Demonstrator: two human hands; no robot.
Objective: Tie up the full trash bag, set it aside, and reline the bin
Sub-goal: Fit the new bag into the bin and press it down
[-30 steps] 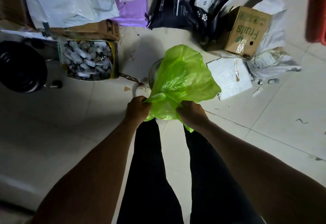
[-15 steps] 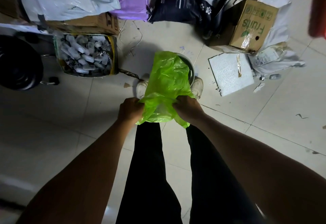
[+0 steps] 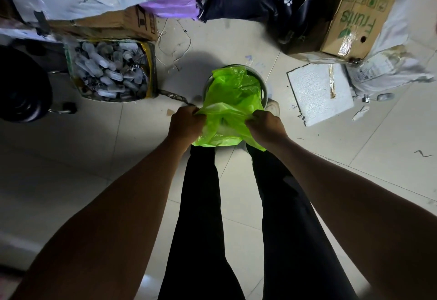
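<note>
Relining, to judge by the fresh green bag (image 3: 233, 101) and no full bag in view. Left hand (image 3: 185, 124) clenched on the near left edge of the bag's mouth; right hand (image 3: 266, 126) clenched on the near right edge, film stretched taut between. Beyond the knuckles, bag body slumped into the round bin (image 3: 264, 88) on the tiled floor, far rim partly bare. Next move probably called for spreading the mouth wider and folding it over the rim all round.
</note>
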